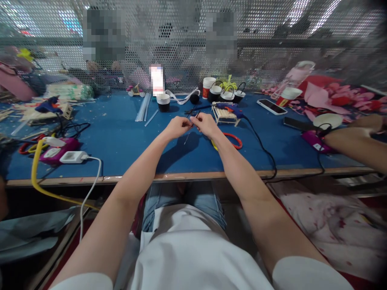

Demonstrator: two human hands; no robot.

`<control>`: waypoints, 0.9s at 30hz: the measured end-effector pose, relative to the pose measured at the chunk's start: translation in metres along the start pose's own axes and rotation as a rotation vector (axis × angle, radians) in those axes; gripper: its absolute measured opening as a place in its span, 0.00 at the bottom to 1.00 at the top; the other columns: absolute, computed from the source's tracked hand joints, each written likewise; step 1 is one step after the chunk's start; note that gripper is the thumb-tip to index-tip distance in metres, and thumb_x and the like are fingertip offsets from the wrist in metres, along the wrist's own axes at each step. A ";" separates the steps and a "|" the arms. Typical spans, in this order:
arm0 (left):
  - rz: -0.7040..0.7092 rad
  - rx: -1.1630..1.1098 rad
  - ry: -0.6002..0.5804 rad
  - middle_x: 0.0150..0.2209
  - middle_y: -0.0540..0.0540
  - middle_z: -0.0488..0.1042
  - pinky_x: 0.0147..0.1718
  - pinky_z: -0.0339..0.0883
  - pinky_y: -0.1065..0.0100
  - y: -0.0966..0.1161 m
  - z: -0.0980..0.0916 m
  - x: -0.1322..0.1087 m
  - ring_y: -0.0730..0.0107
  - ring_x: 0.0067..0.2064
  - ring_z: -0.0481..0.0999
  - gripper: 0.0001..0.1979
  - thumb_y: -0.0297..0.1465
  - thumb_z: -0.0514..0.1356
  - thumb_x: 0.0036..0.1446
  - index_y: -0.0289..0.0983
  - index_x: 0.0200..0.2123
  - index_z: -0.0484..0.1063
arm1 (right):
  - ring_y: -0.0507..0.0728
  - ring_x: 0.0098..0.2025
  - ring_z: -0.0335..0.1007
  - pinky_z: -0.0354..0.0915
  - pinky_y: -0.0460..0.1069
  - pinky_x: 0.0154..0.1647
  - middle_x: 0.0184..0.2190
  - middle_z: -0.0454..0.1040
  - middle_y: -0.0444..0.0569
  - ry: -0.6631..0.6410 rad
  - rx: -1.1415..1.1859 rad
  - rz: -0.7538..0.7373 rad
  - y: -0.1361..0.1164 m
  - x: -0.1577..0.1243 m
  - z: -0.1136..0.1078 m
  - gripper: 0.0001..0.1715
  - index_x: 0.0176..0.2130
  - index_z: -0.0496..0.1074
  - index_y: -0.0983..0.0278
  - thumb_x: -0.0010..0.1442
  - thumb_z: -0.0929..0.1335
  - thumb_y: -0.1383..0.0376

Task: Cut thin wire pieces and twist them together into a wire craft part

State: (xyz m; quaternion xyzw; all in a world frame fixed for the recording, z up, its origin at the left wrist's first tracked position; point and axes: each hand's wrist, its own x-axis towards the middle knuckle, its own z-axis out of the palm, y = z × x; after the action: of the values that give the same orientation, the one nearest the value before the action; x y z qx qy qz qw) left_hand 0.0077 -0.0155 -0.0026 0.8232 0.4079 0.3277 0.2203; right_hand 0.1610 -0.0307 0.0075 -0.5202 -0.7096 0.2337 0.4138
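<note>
My left hand [179,127] and my right hand [204,124] meet above the blue table [127,149], fingertips almost touching. Both are closed in a pinch around a small dark piece [192,121] with a thin wire [187,136] hanging below it. Its exact shape is too small to tell. Just behind my right hand a blue glue gun [228,107] lies on a small wooden stick rack [223,117]. Scissors with red and yellow handles [236,141] lie partly hidden under my right forearm. A black-and-white cup [163,103] stands beyond my left hand, with clear glue sticks [142,108] beside it.
Several small cups [227,96] and a red cup [208,88] stand at the back against a mesh screen [181,44]. A purple power strip [57,151] with cables sits left. At right are phones [271,107], pink petals [347,94] and another person's arm [353,139].
</note>
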 end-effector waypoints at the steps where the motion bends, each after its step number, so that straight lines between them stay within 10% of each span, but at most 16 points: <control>1: 0.003 0.012 0.003 0.28 0.46 0.75 0.28 0.61 0.73 0.000 0.000 0.000 0.73 0.29 0.69 0.10 0.29 0.55 0.46 0.31 0.29 0.75 | 0.49 0.19 0.58 0.54 0.45 0.23 0.15 0.61 0.41 0.006 -0.010 -0.003 0.000 0.000 0.000 0.16 0.22 0.61 0.65 0.57 0.64 0.59; 27: -0.031 0.228 0.026 0.31 0.45 0.75 0.31 0.60 0.71 0.012 0.005 -0.004 0.71 0.31 0.70 0.09 0.26 0.54 0.49 0.33 0.31 0.74 | 0.51 0.23 0.58 0.53 0.45 0.24 0.15 0.61 0.41 0.006 -0.129 -0.026 0.003 0.003 -0.001 0.18 0.19 0.58 0.63 0.55 0.64 0.58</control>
State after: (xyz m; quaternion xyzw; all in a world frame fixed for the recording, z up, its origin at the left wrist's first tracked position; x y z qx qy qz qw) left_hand 0.0157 -0.0256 0.0005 0.8323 0.4580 0.2864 0.1247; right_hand 0.1631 -0.0267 0.0071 -0.5375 -0.7285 0.1804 0.3844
